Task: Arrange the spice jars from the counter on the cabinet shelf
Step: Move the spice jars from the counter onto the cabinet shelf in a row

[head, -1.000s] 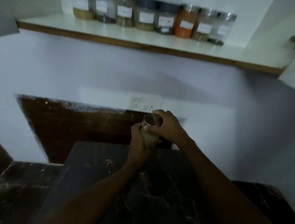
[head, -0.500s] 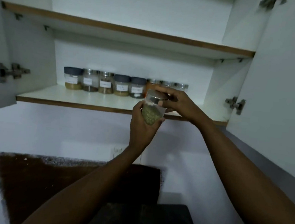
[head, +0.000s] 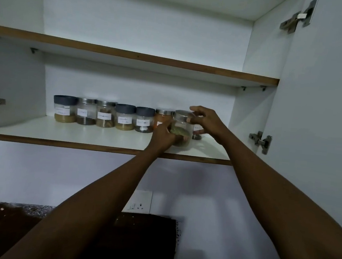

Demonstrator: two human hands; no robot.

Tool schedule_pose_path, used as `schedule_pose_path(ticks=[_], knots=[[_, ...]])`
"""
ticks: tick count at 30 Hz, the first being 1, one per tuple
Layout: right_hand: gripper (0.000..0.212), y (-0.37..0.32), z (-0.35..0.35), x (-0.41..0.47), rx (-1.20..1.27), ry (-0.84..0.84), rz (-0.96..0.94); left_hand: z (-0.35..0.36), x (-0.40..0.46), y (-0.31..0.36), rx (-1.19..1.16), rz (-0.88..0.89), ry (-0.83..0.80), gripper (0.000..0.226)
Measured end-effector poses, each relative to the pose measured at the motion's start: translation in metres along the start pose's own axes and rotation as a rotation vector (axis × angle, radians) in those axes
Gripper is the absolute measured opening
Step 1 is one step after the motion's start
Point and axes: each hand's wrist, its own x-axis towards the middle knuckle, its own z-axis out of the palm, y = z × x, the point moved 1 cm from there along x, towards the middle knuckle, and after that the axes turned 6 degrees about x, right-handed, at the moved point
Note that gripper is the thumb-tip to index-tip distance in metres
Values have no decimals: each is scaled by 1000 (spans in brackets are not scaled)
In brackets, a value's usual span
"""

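A clear jar of green leaves [head: 182,130] with a steel lid sits at or just above the front of the lower cabinet shelf [head: 87,136]. My left hand [head: 163,135] grips its lower body from the left. My right hand [head: 206,121] holds the lid from the right with curled fingers. A row of several labelled spice jars [head: 105,115] stands along the back of the shelf. An orange-filled jar [head: 163,117] is just behind my left hand. Another jar [head: 197,132] is mostly hidden behind my right hand.
The upper shelf [head: 131,54] hangs above the jar row. An open cabinet door [head: 319,100] with hinges stands at the right. A wall socket [head: 140,201] sits below the shelf, above the dark counter [head: 116,237].
Both hands lifted the green-leaf jar from the counter up to the lower shelf, in front of the jar row's right end. The view tilted upward.
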Motion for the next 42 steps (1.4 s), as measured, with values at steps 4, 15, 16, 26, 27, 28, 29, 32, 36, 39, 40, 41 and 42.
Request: schedule_pose_path(ticks=[4, 15, 16, 26, 27, 28, 29, 32, 36, 39, 40, 41, 42], knots=[[51, 26, -13, 9, -52, 6, 36, 16, 16, -1, 100, -30, -140, 47], [35, 61, -79, 29, -246, 31, 213, 96, 55, 9, 104, -107, -239, 61], [35, 64, -85, 29, -281, 40, 203, 104, 58, 11, 110, -113, -247, 67], [33, 92, -106, 50, -465, 151, 160, 150, 84, 1, 202, -102, -105, 52], [32, 95, -106, 54, -480, 156, 139, 152, 86, 0, 220, -89, -78, 49], [29, 98, -105, 56, -493, 157, 127, 153, 87, -1, 244, -76, -58, 46], [27, 103, -105, 60, -496, 158, 114, 155, 90, -3, 264, -67, -48, 43], [28, 119, -104, 68, -450, 191, 84, 158, 96, -6, 334, -29, -43, 34], [37, 135, -103, 77, -421, 273, 67, 162, 98, -7, 414, 35, -54, 24], [45, 142, -101, 89, -421, 356, 60, 162, 98, -8, 451, 88, -80, 27], [48, 143, -100, 91, -427, 377, 62, 162, 98, -8, 459, 105, -92, 29], [52, 145, -97, 94, -428, 393, 60, 162, 99, -9, 462, 110, -109, 29], [55, 145, -96, 95, -429, 409, 59, 162, 100, -9, 454, 104, -130, 29]])
